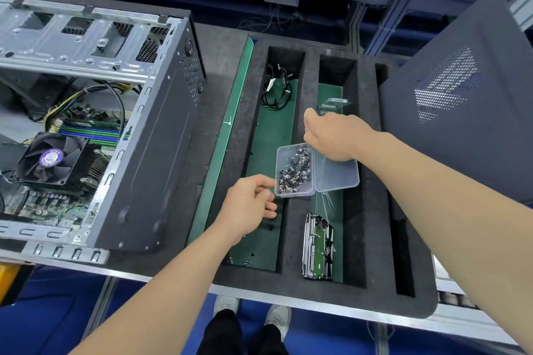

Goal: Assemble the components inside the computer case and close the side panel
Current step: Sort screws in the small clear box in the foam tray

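Black foam tray [372, 239] on the bench is where it's all happening: the person has a small clear plastic screw box [294, 173] over the ridge between the tray's left and middle slots, with its hinged lid [337, 176] flipped open to the right and a pile of dark and silver screws inside. The left hand [248, 207] pinches the box's near-left corner, thumb on the rim and curled fingers tucked below. The right hand [334, 135] hovers over the seam between box and lid, back of the hand facing the camera and fingers pointing down out of sight, so honestly can't tell whether it's got a screw or nothing. The computer case [155, 153] lies open-side-up to the left of the tray, motherboard showing. Its cooler fan [66, 170] wears a round purple sticker [51, 157], but the print on it is too blurry to read. Blue and green memory slots [89, 131] sit just behind the fan. The side panel [476, 138], dark with a mesh vent patch, leans at the tray's right edge, well apart from the case. A coil of black cables [275, 92] with an unreadable white tag [270, 85] lies at the far end of the left slot. In the middle slot a hard drive [317, 245] stands on edge at the near end, and a small clear bag [334, 104] lies at the far end.
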Motion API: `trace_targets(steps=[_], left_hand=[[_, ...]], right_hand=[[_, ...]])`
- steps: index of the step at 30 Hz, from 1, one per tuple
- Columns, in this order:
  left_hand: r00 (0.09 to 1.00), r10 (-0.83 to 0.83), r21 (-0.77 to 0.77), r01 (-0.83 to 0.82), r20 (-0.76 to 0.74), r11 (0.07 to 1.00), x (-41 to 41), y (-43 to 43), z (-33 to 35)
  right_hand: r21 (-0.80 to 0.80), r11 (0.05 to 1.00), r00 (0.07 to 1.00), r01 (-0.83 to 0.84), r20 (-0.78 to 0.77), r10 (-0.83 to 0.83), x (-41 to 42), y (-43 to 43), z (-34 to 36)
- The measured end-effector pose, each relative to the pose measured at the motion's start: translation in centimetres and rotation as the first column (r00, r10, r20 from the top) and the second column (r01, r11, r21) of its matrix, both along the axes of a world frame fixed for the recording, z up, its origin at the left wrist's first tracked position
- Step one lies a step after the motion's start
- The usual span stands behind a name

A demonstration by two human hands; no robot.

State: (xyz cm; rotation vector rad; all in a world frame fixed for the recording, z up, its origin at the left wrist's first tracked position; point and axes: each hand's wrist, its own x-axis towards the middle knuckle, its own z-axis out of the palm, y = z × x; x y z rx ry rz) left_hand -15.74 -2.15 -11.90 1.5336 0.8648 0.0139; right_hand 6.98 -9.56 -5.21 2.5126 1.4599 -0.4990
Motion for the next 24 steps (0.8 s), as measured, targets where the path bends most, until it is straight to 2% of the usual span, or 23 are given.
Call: trace_targets(steps=[3,8,11,13,15,16,17,18,21,23,24], left_hand=[[0.997,-0.034,-0.002,0.034,-0.068,0.999,0.4,-0.2,0.6],[0.994,0.013,-0.091,-0.023,-0.104,0.996,0.8,0.1,1.4],[0.966,-0.134,-0.001,0.137,-0.219,0.991,0.1,-0.1,1.3],[0.863,-0.311,0.067,0.366,-0.399,0.928,0.0,-0.4,1.1],[0.688,-0.467,-0.02,0.55,-0.555,0.835,0.1,-0.9,1.0],[0.626,-0.501,-0.086,0.571,-0.598,0.816,0.2,-1.2,1.1],[0.603,-0.503,-0.137,0.548,-0.619,0.825,0.3,-1.4,1.2],[0.64,-0.466,-0.147,0.488,-0.611,0.861,0.4,-1.4,1.2],[0.905,-0.174,-0.09,0.151,-0.388,0.984,1.2,-0.6,0.8],[0.974,0.061,-0.189,-0.103,-0.216,0.976,1.7,0.0,1.2],[0.978,0.132,-0.201,-0.163,-0.158,0.966,2.0,0.3,1.4]], right_hand=[[0.01,1.0,1.0,0.001,-0.005,-0.001,0.0,-0.1,-0.2],[0.033,0.999,1.0,-0.014,0.018,0.013,-0.2,-0.2,-0.7],[0.046,0.999,1.0,-0.022,0.015,0.021,-0.4,-0.2,-1.1],[0.041,0.999,0.999,-0.031,0.021,0.03,-0.4,-0.2,-1.2],[0.045,0.998,0.999,-0.038,0.024,0.037,-0.3,-0.2,-1.2],[0.049,0.998,0.999,-0.037,0.018,0.036,-0.3,-0.2,-1.2],[0.054,0.998,0.999,-0.033,0.011,0.032,-0.3,-0.2,-1.2],[0.058,0.998,1.0,-0.03,0.007,0.03,-0.4,-0.2,-1.1],[0.075,0.997,1.0,-0.03,0.002,0.03,-0.4,-0.3,-1.2],[0.087,0.996,1.0,-0.026,-0.001,0.027,-0.4,-0.3,-1.3],[0.094,0.995,1.0,-0.026,0.0,0.026,-0.4,-0.3,-1.3]])
